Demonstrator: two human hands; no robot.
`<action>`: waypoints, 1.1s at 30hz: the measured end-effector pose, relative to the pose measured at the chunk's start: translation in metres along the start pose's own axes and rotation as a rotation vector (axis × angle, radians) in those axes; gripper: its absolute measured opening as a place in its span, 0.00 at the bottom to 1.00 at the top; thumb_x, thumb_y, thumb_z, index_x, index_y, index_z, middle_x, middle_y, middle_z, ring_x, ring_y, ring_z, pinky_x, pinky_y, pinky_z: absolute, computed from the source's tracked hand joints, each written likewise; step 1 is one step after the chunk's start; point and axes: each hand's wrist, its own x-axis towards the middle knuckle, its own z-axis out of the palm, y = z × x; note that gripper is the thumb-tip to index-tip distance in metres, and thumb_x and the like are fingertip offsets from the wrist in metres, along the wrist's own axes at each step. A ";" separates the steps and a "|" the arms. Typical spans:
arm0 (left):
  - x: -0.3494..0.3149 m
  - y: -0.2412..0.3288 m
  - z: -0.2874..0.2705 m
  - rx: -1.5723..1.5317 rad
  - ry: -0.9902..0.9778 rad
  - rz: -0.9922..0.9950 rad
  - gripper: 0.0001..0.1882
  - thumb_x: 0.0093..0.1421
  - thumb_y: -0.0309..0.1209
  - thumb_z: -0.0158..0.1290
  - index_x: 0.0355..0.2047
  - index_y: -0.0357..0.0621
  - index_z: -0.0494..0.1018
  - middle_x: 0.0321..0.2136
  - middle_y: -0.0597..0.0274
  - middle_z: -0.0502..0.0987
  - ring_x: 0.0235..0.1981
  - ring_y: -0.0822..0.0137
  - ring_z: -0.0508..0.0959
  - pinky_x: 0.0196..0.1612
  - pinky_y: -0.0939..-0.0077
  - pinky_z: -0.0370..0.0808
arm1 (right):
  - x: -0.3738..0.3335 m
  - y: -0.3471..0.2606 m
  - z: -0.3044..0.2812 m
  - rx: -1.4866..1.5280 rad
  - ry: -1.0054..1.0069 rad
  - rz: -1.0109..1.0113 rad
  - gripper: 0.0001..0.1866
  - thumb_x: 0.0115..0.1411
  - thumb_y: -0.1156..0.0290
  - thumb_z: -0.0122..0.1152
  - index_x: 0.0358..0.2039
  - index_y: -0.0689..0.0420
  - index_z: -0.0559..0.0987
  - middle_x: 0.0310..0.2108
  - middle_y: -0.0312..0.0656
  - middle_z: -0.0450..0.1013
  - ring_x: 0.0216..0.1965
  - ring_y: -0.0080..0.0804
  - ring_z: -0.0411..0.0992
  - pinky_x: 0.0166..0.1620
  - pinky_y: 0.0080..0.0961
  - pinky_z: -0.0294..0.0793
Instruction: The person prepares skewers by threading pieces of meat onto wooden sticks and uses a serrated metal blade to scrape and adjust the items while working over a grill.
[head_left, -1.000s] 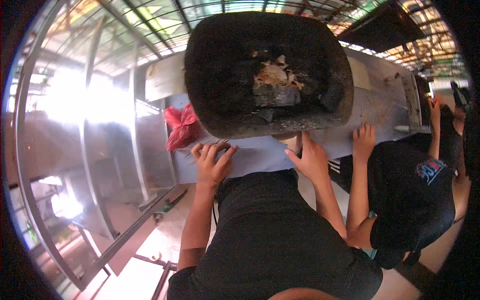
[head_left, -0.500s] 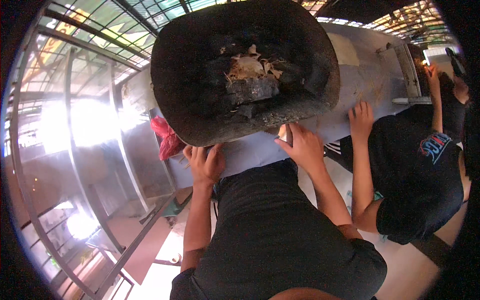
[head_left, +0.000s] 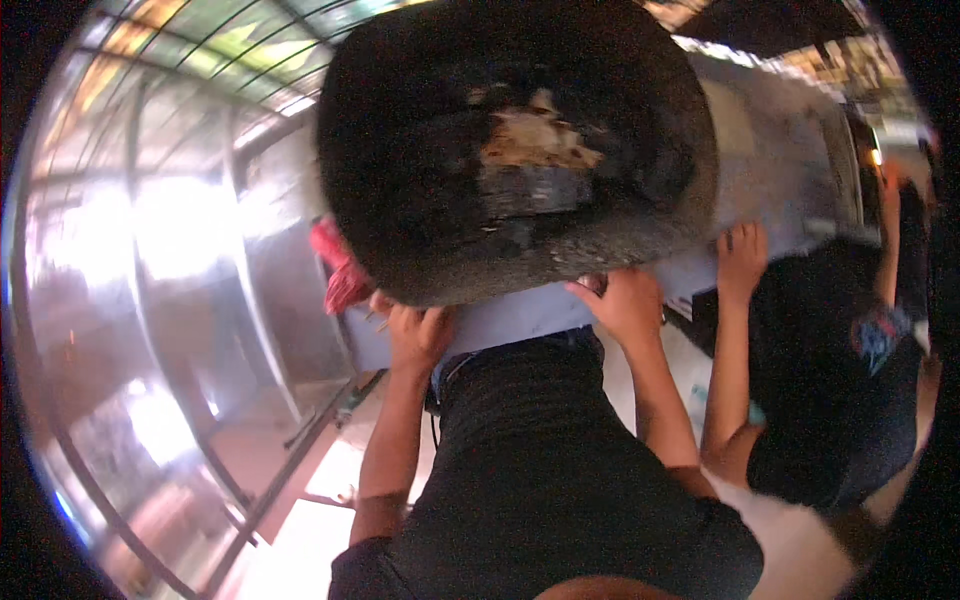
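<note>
A big round black pan (head_left: 500,150), sooty with a pale burnt patch in its middle, sits on a steel counter (head_left: 520,315). My left hand (head_left: 415,335) rests on the counter's near edge just under the pan's rim, fingers apart, holding nothing that I can see. My right hand (head_left: 625,300) lies on the same edge further right. Its fingertips reach under the pan's rim and are hidden. A red cloth (head_left: 338,268) lies crumpled on the counter left of my left hand, beside the pan.
Another person in a black shirt (head_left: 835,390) stands close on my right, one hand (head_left: 742,255) on the counter edge. Shiny steel panels (head_left: 200,300) rise on the left. The counter runs on to the upper right (head_left: 780,160).
The view has tilted and closed in, so the pan fills more of the picture. Both my hands stay on the counter edge, now tucked closer under the pan's rim.
</note>
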 end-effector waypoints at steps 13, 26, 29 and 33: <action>0.021 0.030 -0.008 0.121 0.206 0.109 0.14 0.46 0.27 0.55 0.36 0.55 0.75 0.33 0.67 0.71 0.40 0.65 0.73 0.51 0.54 0.58 | -0.004 0.008 -0.003 -0.104 0.105 -0.047 0.45 0.49 0.44 0.67 0.64 0.50 0.64 0.33 0.55 0.78 0.34 0.54 0.77 0.33 0.42 0.74; 0.025 0.049 0.007 0.309 0.230 0.116 0.17 0.46 0.26 0.58 0.38 0.57 0.77 0.35 0.68 0.76 0.41 0.63 0.75 0.51 0.60 0.59 | -0.018 0.035 -0.012 0.136 0.020 -0.079 0.40 0.51 0.53 0.67 0.61 0.56 0.63 0.34 0.56 0.76 0.38 0.54 0.76 0.39 0.45 0.75; 0.022 0.040 0.017 0.359 0.236 0.156 0.16 0.48 0.28 0.58 0.39 0.56 0.77 0.35 0.66 0.76 0.40 0.60 0.74 0.50 0.59 0.60 | -0.033 0.028 0.001 0.198 0.087 -0.119 0.37 0.53 0.64 0.63 0.61 0.58 0.62 0.36 0.58 0.74 0.40 0.54 0.75 0.40 0.45 0.75; 0.024 0.044 0.015 0.351 0.203 0.146 0.11 0.51 0.29 0.57 0.37 0.54 0.77 0.35 0.65 0.76 0.39 0.58 0.74 0.47 0.59 0.61 | -0.050 0.008 0.003 0.145 0.247 -0.125 0.35 0.52 0.74 0.61 0.61 0.59 0.63 0.39 0.55 0.71 0.40 0.54 0.73 0.42 0.45 0.75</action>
